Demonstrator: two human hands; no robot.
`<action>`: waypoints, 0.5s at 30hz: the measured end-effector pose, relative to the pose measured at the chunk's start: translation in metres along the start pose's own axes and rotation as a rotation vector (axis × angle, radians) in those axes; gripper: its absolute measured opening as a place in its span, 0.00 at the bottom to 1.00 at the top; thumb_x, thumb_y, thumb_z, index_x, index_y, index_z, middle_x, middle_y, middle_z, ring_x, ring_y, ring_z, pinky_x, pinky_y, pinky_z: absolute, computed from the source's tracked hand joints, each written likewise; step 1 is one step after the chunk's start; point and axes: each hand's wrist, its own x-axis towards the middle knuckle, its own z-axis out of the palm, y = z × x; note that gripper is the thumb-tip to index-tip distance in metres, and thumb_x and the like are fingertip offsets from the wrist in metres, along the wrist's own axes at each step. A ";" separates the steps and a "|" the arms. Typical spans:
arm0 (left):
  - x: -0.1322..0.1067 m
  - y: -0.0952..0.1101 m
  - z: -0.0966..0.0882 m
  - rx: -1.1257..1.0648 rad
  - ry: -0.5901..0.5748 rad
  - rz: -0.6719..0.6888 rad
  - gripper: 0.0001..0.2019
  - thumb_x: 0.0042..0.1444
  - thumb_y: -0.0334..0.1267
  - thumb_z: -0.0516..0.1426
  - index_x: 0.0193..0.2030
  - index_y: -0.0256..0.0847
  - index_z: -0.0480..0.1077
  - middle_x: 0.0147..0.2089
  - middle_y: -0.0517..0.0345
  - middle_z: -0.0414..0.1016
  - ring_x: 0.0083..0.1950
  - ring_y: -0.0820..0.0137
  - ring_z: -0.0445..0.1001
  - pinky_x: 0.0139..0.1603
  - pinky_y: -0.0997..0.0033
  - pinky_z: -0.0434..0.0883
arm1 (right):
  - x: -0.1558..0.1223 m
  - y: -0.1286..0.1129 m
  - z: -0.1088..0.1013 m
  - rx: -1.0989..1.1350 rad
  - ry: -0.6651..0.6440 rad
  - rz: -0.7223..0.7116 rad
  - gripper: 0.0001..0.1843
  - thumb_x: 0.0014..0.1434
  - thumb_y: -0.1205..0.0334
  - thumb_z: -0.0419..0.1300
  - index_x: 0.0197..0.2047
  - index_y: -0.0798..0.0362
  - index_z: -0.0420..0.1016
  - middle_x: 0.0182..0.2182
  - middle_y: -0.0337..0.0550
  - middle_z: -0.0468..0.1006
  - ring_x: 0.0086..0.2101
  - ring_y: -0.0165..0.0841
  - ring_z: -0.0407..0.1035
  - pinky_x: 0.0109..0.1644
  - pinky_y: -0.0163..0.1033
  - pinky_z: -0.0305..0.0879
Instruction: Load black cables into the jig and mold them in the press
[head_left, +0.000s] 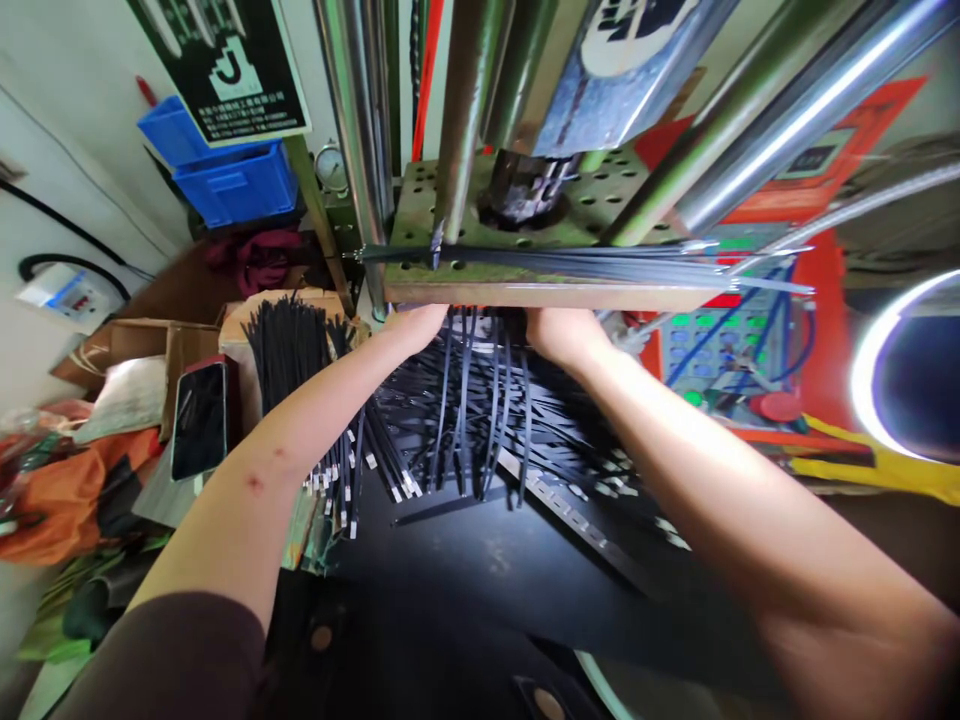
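Both my arms reach forward under the green perforated plate (420, 205) of a press machine. My left hand (420, 322) and my right hand (559, 330) go in beneath the plate's wooden-coloured front edge, so their fingers are hidden. Between and below the hands hangs a fan of black cable ties (472, 400) with pale tips. More black ties (592, 262) lie flat along the plate's front edge, pointing right.
A bundle of black ties (289, 345) stands in a cardboard box at left beside a phone (199, 420). Steel columns (360, 120) rise above. A red control panel (720, 345) with green buttons is at right, blue bins (229, 170) at back left.
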 end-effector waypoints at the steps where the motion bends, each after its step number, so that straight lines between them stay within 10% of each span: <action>1: -0.003 0.006 0.003 0.021 0.009 0.050 0.17 0.74 0.39 0.46 0.63 0.42 0.69 0.62 0.48 0.72 0.62 0.60 0.71 0.65 0.57 0.68 | -0.004 -0.007 0.003 -0.025 -0.016 -0.007 0.26 0.67 0.69 0.44 0.63 0.64 0.70 0.53 0.63 0.78 0.52 0.45 0.72 0.61 0.51 0.63; 7: -0.013 0.027 0.022 0.232 0.101 0.232 0.25 0.69 0.25 0.43 0.71 0.30 0.60 0.71 0.41 0.63 0.71 0.54 0.60 0.74 0.54 0.56 | -0.022 -0.039 0.014 -0.126 -0.041 -0.013 0.29 0.68 0.68 0.40 0.68 0.66 0.63 0.62 0.66 0.69 0.61 0.52 0.63 0.64 0.58 0.57; 12: -0.005 0.018 0.009 0.068 -0.071 0.202 0.36 0.60 0.17 0.47 0.75 0.35 0.53 0.76 0.45 0.55 0.75 0.59 0.56 0.76 0.61 0.54 | -0.005 -0.045 -0.015 -0.121 -0.130 0.011 0.30 0.61 0.72 0.45 0.65 0.61 0.69 0.56 0.63 0.76 0.53 0.49 0.71 0.58 0.54 0.66; 15: -0.048 0.015 -0.009 -0.098 -0.035 0.252 0.40 0.56 0.14 0.45 0.76 0.33 0.49 0.77 0.45 0.50 0.77 0.64 0.51 0.77 0.62 0.51 | -0.040 -0.056 -0.036 -0.052 -0.144 -0.026 0.30 0.57 0.74 0.46 0.60 0.60 0.74 0.52 0.59 0.80 0.50 0.44 0.73 0.57 0.49 0.68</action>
